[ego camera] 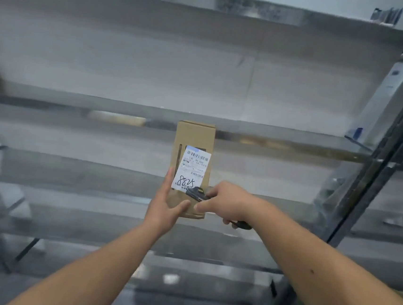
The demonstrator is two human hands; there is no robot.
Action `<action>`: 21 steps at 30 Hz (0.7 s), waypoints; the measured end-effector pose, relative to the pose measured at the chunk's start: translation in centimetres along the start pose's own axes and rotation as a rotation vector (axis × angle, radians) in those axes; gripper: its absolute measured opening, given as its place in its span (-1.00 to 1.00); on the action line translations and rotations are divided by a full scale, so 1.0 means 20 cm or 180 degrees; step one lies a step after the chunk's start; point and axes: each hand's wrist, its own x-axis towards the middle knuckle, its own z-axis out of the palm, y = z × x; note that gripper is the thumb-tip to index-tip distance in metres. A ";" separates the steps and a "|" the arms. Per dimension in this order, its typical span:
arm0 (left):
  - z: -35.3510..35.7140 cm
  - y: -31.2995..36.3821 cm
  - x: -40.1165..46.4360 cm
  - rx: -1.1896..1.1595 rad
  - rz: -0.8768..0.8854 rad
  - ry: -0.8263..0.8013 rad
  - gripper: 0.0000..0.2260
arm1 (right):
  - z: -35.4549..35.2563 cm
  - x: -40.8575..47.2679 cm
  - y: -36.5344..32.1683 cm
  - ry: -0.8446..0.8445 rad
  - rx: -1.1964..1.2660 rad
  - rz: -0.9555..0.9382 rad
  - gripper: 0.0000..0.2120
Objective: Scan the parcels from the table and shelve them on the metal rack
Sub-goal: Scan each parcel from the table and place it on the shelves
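Before blurred metal rack (199, 117), upright parcel (195, 137), long axis vertical.

My left hand (165, 208): bare, no glove, ring or watch | my right hand (225, 203): bare likewise | my forearms: both uncovered, no sleeve in view | marking: one small dark mole on my right forearm
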 end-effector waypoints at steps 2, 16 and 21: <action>-0.14 -0.03 -0.06 0.0041 -0.0133 0.0258 -0.07 | 0.07 0.05 -0.11 -0.0181 -0.0059 -0.0238 -0.64; -1.22 -0.12 -0.40 0.0362 -0.0359 0.1500 -0.05 | 0.56 0.17 -0.97 -0.0736 -0.0511 -0.1387 -0.56; -1.63 -0.18 -0.31 0.0429 -0.0237 0.1595 -0.06 | 0.67 0.25 -1.35 -0.0664 -0.0411 -0.1457 -0.59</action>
